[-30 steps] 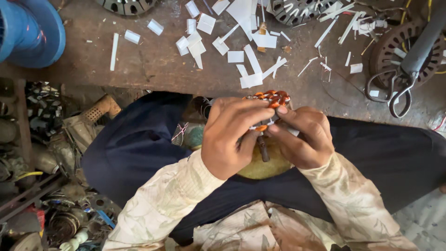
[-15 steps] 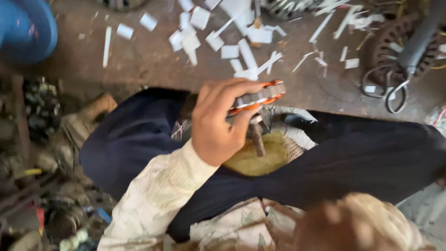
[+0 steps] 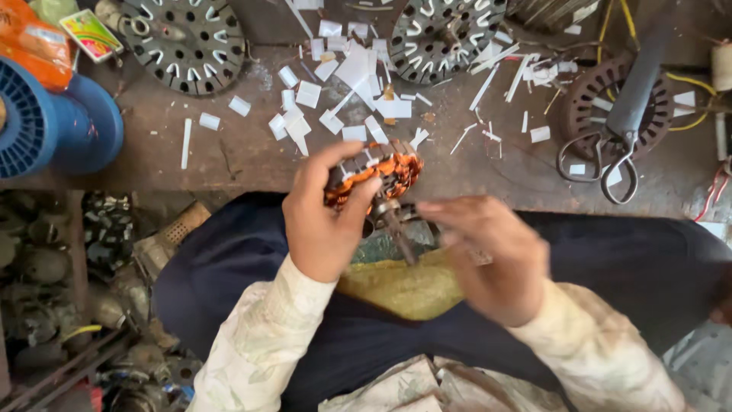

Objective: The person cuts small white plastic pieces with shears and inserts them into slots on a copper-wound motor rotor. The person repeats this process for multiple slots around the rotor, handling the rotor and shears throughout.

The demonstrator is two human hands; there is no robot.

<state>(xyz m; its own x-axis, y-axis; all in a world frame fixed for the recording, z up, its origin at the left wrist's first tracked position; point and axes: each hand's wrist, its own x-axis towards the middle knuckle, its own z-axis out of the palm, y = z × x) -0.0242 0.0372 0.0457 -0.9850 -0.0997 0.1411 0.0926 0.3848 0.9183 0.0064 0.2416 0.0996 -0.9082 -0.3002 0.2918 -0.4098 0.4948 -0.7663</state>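
Observation:
My left hand (image 3: pixel 324 217) grips a small motor stator (image 3: pixel 381 174) wound with copper wire, its metal shaft (image 3: pixel 396 229) pointing down toward my lap. My right hand (image 3: pixel 488 255) hovers just right of the shaft, blurred, fingers spread with nothing visibly in them. Both hands are above my dark trousers (image 3: pixel 244 267) and a yellow-green cloth (image 3: pixel 404 286) on my lap.
The wooden bench (image 3: pixel 229 152) ahead carries scattered white paper slips (image 3: pixel 343 84), round perforated metal covers (image 3: pixel 187 42), and scissors (image 3: pixel 610 164) at right. A blue wire spool (image 3: pixel 53 126) stands at the left. Motor parts and scrap (image 3: pixel 69 290) pile on the floor at left.
My right hand, on the stator a second ago, dropped away to the lower right and has come back beside the shaft. The left hand kept hold and tilted the stator.

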